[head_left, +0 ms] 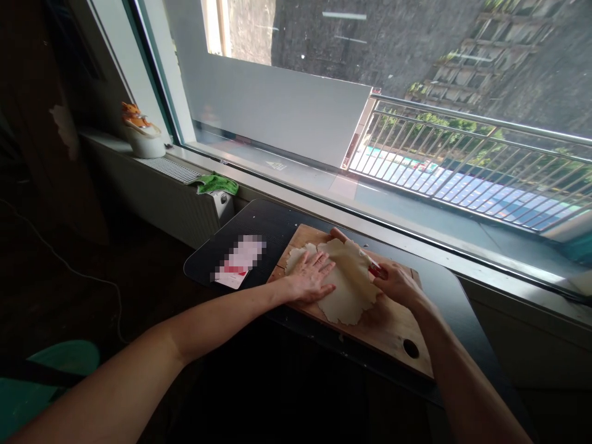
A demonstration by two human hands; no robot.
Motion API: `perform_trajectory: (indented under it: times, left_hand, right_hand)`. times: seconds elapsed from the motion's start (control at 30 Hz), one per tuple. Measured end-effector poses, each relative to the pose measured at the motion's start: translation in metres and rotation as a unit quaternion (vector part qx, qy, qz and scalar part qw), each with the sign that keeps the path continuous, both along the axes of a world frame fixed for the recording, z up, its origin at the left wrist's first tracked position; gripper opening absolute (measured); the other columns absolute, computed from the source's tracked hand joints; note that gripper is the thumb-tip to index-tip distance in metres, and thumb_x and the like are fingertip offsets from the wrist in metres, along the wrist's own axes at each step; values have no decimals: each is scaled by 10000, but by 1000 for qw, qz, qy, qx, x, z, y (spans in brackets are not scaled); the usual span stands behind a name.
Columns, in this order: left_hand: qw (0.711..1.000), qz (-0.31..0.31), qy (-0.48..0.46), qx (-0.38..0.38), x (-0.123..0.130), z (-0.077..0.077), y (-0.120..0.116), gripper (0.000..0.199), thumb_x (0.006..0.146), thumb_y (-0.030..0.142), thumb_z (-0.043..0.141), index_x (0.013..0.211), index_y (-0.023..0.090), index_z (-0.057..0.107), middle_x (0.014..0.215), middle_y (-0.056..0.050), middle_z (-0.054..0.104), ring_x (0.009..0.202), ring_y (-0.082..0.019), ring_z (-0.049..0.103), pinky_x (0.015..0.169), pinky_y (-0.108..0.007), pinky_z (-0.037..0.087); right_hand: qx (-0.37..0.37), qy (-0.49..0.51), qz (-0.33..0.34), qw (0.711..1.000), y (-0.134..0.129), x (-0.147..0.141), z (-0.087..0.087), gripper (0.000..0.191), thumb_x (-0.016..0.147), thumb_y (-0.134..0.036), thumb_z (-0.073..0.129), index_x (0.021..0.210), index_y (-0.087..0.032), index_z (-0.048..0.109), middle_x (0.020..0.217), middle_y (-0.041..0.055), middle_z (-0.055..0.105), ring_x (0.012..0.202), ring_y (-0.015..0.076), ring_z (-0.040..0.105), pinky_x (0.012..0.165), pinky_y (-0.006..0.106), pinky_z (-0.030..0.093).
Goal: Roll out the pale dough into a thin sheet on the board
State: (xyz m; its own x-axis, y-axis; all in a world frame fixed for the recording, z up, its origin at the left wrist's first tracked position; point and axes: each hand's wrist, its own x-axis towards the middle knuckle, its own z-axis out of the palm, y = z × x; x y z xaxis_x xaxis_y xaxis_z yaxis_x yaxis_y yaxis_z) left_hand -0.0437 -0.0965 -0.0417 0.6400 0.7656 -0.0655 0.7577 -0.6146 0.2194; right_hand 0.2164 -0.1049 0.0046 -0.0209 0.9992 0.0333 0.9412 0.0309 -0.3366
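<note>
A thin, ragged-edged sheet of dough lies on a wooden cutting board. My left hand rests flat on the dough's left part, fingers spread. At the right edge, my right hand is closed around a red-handled tool. The dough's edge meets that tool, and its far part is hidden, so I cannot tell its exact kind. Along the right side the dough looks raised or folded. A brown wooden end sticks out past the dough's far edge.
The board sits on a dark table by a large window. A blurred card or packet lies left of the board. Beyond are a radiator with a green cloth and a white pot. A green basin is at lower left.
</note>
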Motion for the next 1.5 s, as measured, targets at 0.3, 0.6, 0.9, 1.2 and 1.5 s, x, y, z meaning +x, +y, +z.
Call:
perform_trajectory:
  times: [0.3,0.6,0.9,1.2,1.5]
  left_hand:
    - [1000,-21,-13,8,27,-1,13,706,1006,566,297,1579,154,299,1668,-135,209,1550,-308,133,1235,-578,36]
    - [998,-4,8,69,-28,23,27,492,1012,445,339,1369,172,538,1504,-149,503,1434,-296,383,1200,-575,192]
    - [986,17,-67,153,11,71,46,351,1010,333,350,1118,181,648,1331,-111,612,1299,-260,477,1125,-477,316]
    - [996,31,-4,89,31,45,69,384,1026,294,314,1198,161,630,1379,-128,597,1346,-265,462,1157,-514,294]
    - [994,75,-18,73,34,17,89,516,1033,375,275,1416,129,518,1559,-144,447,1490,-294,300,1210,-587,179]
  right_hand:
    - [45,8,-62,997,-19,38,-4,193,706,-249,561,847,-196,682,758,21,628,692,167,552,631,270,411]
    - [18,-34,2,999,-44,67,-7,236,686,-197,615,889,-227,730,821,18,647,725,162,565,657,262,398]
    - [-2,-60,3,998,-46,44,3,226,782,-289,628,945,-219,768,873,57,668,807,194,605,716,281,439]
    - [-11,-30,-8,999,11,-29,2,341,940,-300,469,1177,-226,704,1278,92,622,1155,221,581,987,316,431]
    - [23,-94,-58,994,63,-60,-20,529,1009,-435,289,1448,-210,481,1510,116,480,1431,278,341,1153,488,278]
